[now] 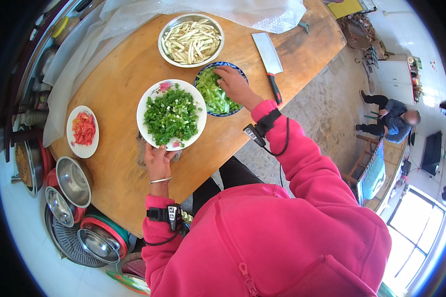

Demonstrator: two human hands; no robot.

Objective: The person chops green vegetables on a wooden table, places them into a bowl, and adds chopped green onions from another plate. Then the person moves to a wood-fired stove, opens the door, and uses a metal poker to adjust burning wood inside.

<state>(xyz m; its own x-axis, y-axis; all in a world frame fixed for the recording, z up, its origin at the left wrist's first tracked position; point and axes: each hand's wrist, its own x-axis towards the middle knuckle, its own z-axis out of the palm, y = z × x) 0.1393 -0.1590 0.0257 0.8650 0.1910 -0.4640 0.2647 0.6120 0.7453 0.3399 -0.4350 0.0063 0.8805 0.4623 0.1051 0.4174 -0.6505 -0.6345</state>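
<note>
My left hand grips the near rim of a white floral plate, its thumb at the edge. Chopped scallions are heaped on the plate. What lies under the plate is mostly hidden. My right hand reaches over a blue-patterned dish of sliced green vegetable. Its fingers are bent down onto the slices, and whether they pinch any cannot be seen. Beyond stands a metal bowl of pale cut strips. A cleaver with a black-and-red handle lies right of the dish.
On the wooden table, a small white plate holds chopped tomato. Bubble wrap covers the far edge. Metal bowls and basins crowd the left side. At right, a person sits across the room.
</note>
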